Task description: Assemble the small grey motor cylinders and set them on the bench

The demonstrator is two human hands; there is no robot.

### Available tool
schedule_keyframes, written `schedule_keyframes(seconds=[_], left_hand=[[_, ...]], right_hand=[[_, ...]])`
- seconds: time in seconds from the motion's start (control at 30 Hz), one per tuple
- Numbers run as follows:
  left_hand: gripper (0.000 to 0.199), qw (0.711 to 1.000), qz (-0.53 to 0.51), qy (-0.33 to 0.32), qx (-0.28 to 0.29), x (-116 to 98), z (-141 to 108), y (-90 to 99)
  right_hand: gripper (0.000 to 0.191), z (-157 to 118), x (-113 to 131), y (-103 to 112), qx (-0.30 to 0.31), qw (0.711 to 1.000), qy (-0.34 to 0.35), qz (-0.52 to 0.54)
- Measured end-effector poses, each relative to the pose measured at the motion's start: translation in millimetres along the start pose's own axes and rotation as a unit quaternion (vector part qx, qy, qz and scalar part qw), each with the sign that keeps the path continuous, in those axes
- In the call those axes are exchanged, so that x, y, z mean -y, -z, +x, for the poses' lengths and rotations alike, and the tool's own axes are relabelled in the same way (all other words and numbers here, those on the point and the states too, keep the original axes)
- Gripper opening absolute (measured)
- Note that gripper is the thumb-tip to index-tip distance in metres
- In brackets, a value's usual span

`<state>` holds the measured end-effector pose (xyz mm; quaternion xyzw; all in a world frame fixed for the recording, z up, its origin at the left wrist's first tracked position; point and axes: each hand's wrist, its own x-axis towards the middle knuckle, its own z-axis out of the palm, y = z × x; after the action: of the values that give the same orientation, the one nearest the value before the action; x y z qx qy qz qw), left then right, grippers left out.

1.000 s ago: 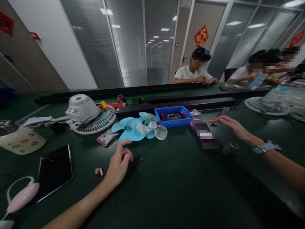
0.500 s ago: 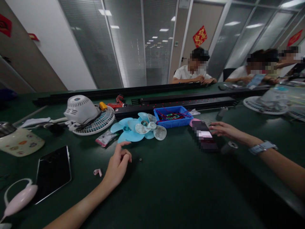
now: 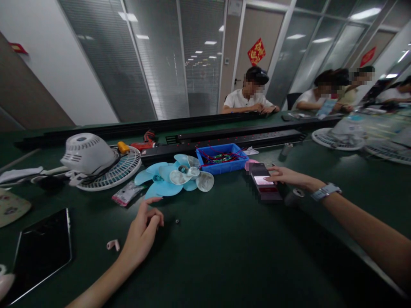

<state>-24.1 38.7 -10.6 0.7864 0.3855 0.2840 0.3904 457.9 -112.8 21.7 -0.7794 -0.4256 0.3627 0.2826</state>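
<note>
My left hand (image 3: pixel 143 229) hovers over or rests on the dark green table, holding nothing, its index finger extended and the others curled. Just beyond it lie light blue fan blades (image 3: pixel 167 177), with a translucent set (image 3: pixel 204 180) beside them. A pink earbud (image 3: pixel 113 244) lies left of that wrist, and a tiny round part (image 3: pixel 177 221) lies to its right. My right hand (image 3: pixel 284 176) has its fingers apart over a phone (image 3: pixel 265 184) with a partly lit screen; a fingertip is at the screen. A small metal cylinder (image 3: pixel 297 194) stands beneath that wrist.
A blue bin (image 3: pixel 221 164) holds wires and circuit boards. Fan parts (image 3: pixel 86 158), a red drill (image 3: pixel 146 143) and a plastic packet (image 3: pixel 126 194) are at the left. A tablet (image 3: pixel 43 252) lies near left. Black rails (image 3: pixel 224 143) cross behind; people sit beyond.
My right hand has moved left onto the phone screen from beside the phone. The view has turned rightward, so most things appear further left. My left hand keeps its pose.
</note>
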Motion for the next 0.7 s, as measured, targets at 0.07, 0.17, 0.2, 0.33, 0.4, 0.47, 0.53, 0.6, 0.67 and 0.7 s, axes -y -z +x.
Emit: schedule_keyframes(seconds=[0.07,0.17,0.2,0.33,0.4,0.47,0.53,0.6,0.67,0.7], left_hand=[[0.038,1.0,0.0,0.001,-0.001,-1,0,0.1],[0.038,1.0,0.0,0.003,-0.003,-3,0,-0.1],[0.038,1.0,-0.001,0.003,-0.003,-3,0,-0.2],[0.038,1.0,-0.012,-0.005,-0.009,-4,-1,-0.8],[0.038,1.0,-0.013,-0.008,-0.012,-4,-1,-0.9],[0.038,1.0,-0.01,-0.007,-0.012,-5,-1,-0.8],[0.038,1.0,-0.009,-0.006,-0.012,-6,-1,-0.9],[0.038,1.0,-0.008,-0.007,-0.01,-6,-1,-1.0],[0.038,1.0,-0.006,-0.008,-0.007,-4,-1,-1.2],[0.039,1.0,-0.006,-0.008,-0.005,-4,-1,-1.2]], right_hand=[[0.089,-1,3,-2,0.009,1.0,-0.004,0.009],[0.085,0,5,-2,0.007,1.0,-0.014,0.006],[0.084,1,5,-2,0.002,1.0,-0.019,0.0],[0.08,10,4,-2,-0.036,0.998,-0.049,-0.035],[0.081,15,2,-2,-0.052,0.996,-0.064,-0.047],[0.08,18,2,-1,-0.059,0.995,-0.069,-0.05],[0.08,18,2,0,-0.051,0.996,-0.062,-0.045],[0.08,14,4,2,-0.031,0.997,-0.051,-0.039],[0.081,9,6,4,-0.012,0.998,-0.04,-0.036],[0.081,7,7,4,-0.004,0.999,-0.035,-0.035]])
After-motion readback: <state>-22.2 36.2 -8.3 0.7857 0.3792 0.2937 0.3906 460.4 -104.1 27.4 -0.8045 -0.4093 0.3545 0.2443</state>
